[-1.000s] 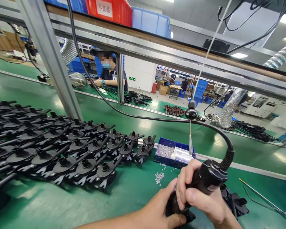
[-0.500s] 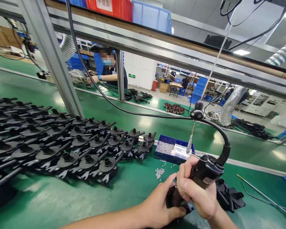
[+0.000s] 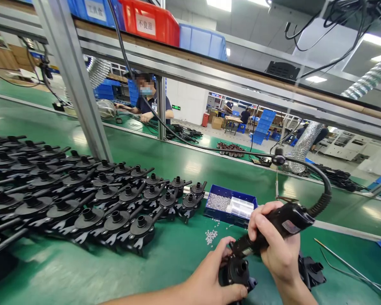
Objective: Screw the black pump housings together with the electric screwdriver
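Observation:
My right hand (image 3: 277,248) is closed round a black electric screwdriver (image 3: 274,228) with a coiled cable running up from its rear; the tool lies tilted with its tip pointing down-left. Under that tip sits a black round plastic part (image 3: 238,271), and my left hand (image 3: 214,277) grips its near left side. The part rests on the green belt (image 3: 178,254) at the bottom middle. A small heap of silver screws (image 3: 211,236) lies loose just beyond my left hand.
Several rows of the same black parts (image 3: 82,195) cover the belt at left. A blue tray (image 3: 230,205) of screws stands ahead. Another black part (image 3: 311,271) lies right of my hands, with a thin rod (image 3: 349,267) beyond. A metal post (image 3: 73,80) rises at left. A person works across the line.
The screwdriver has swung from upright to tilted and lifted off the part, which now shows its round top. My left hand has stayed on the part.

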A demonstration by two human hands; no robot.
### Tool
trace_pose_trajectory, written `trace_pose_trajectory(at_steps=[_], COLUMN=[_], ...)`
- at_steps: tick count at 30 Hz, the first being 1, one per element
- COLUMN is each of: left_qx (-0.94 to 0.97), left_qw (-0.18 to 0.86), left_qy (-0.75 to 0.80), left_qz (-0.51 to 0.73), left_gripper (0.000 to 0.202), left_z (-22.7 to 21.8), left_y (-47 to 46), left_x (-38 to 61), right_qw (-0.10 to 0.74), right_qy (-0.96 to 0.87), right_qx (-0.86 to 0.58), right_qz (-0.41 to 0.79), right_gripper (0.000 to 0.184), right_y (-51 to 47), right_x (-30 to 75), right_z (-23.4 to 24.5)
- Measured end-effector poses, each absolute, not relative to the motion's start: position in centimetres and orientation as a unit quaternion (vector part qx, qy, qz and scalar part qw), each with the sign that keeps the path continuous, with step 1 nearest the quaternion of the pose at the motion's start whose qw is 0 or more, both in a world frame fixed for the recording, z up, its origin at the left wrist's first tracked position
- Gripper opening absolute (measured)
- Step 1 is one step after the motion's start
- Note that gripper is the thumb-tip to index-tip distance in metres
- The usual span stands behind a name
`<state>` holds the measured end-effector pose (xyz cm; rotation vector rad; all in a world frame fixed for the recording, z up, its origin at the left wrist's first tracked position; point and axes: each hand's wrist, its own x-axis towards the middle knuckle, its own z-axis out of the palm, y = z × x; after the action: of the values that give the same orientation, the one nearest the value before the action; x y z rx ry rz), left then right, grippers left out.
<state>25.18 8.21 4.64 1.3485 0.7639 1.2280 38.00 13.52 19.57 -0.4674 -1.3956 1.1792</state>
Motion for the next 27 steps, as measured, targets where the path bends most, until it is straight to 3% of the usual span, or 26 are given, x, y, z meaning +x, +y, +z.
trace_pose_trajectory(at_steps=[10,20,23,27], left_qx=[0.577,0.573,0.575,0.576], left_qw=[0.557,0.551,0.552,0.537], left_qy=[0.296,0.304,0.313,0.372], left_qz=[0.518,0.525,0.516,0.492], left_gripper=[0.085,0.089,0.084,0.093], left_z=[4.2,3.9,4.3,4.8], left_y=[8.6,8.5,8.7,9.0], left_x=[25.1,25.3,24.7,23.5], right_qw=[0.517,0.565,0.572,0.619], right_qy=[-0.628,-0.616,-0.614,-0.593], right_qx=[-0.232,-0.287,-0.263,-0.213], right_qz=[0.534,0.468,0.476,0.469], right_gripper=[0.022,0.025,0.021,0.017], right_y=[14.0,12.9,13.1,14.0], right_x=[37.2,36.2,36.8,38.0], right_z=[18.5,18.7,19.2,19.8])
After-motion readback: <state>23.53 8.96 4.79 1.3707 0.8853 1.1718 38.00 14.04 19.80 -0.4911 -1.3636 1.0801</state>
